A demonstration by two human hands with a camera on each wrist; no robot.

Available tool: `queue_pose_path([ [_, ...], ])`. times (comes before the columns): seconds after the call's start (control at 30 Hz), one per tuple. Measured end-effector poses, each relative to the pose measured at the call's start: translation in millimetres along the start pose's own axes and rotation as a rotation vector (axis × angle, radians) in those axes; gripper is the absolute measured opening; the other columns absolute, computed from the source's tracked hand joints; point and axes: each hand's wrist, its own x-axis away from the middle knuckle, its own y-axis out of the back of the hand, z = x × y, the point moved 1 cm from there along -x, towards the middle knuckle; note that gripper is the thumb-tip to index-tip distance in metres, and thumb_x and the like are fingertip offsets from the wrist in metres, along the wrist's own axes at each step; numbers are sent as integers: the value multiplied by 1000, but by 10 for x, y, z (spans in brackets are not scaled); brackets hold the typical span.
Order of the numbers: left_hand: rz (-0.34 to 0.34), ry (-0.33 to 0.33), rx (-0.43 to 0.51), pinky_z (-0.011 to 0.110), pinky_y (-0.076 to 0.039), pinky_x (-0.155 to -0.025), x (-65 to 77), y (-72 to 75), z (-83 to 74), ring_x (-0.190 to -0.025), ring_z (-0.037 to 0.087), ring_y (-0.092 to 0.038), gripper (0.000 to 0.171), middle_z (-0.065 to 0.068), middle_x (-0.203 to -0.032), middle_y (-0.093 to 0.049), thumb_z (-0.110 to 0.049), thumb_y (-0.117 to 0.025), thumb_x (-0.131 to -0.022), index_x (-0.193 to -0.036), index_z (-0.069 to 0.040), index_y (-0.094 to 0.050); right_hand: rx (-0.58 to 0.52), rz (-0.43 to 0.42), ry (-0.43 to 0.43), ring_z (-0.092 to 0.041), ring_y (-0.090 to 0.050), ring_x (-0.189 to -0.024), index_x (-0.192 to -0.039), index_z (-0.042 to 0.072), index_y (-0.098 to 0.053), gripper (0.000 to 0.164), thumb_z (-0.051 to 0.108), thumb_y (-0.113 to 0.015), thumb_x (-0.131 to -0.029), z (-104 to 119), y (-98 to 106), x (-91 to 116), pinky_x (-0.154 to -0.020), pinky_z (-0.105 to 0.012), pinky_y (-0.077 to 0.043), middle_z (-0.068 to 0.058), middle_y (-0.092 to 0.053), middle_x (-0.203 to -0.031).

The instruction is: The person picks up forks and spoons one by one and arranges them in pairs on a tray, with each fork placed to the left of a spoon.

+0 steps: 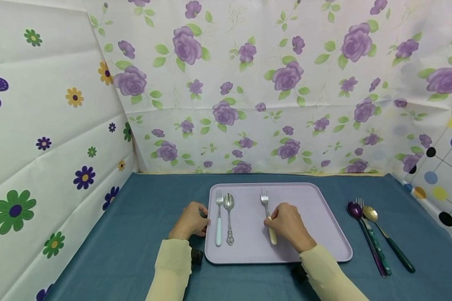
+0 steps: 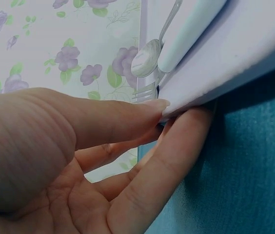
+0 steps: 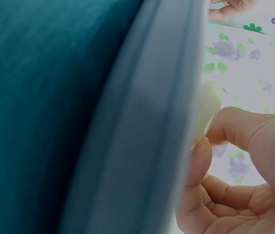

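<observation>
Cream sleeves (image 1: 171, 267) lie nearest us. Our L hand (image 1: 190, 220) pinches the tray (image 1: 305, 205), approx 9 o'clock on its rim; our R hand (image 1: 289, 225) pinches a yellow-handled fork (image 1: 265, 200) mid-tray, tines twd 12 o'clock.

Head view: R hand (image 1: 288, 223) hides pt of the yellow-handled fork (image 1: 265, 200); L hand (image 1: 191, 221) covers a bit of the tray's (image 1: 248, 217) L rim. On R, green-handled fork's (image 1: 377, 249) head is partly hid btwn purple spoon (image 1: 355, 210) & gold spoon (image 1: 370, 213). Sleeves (image 1: 171, 267) & tabletop (image 1: 165, 192) cut off on near side. Ornate spoon's (image 1: 228, 201) handle pattern too small to tell. L wrist view: its handle & mint-handled fork's (image 1: 219, 228) run out of frame. R wrist view: tray edge blurred, hides most of yellow-handled fork.
</observation>
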Motion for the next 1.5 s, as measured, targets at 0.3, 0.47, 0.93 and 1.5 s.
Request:
queue_pose_path([
  [0.3, 10, -16, -7, 33, -59, -54, 11, 12, 9, -60, 20, -62, 21, 15, -77, -62, 5, -66, -85, -105, 4, -62, -16, 16, -5, -11, -48, -47, -54, 8, -61, 22, 10, -74, -72, 16, -43, -2, -42, -23, -40, 0, -55, -51],
  [0.47, 16, -13, -1, 33, -59, -54, 11, 11, 11, -60, 20, -63, 21, 15, -76, -62, 4, -66, -85, -106, 4, -62, -22, 25, -7, -11, -48, -46, -55, 8, -61, 22, 10, -74, -73, 22, -59, -13, -41, -23, -40, 0, -55, -50],
  [0.93, 15, -9, 6, 33, -59, -55, 2, 15, 7, -62, 21, -63, 22, 16, -80, -61, 5, -65, -85, -107, 5, -61, 24, 56, 18, -11, -46, -44, -51, 8, -60, 27, 9, -73, -75, 39, -83, -35, -40, -22, -37, 0, -55, -48],
  [1.5, 15, 0, -5, 33, -59, -55, -1, 8, -1, -62, 21, -63, 22, 16, -81, -61, 4, -66, -86, -108, 4, -61, 73, 144, 0, -12, -51, -47, -57, 9, -64, 22, 15, -77, -74, 39, 28, 96, -42, -25, -42, 2, -58, -50],
])
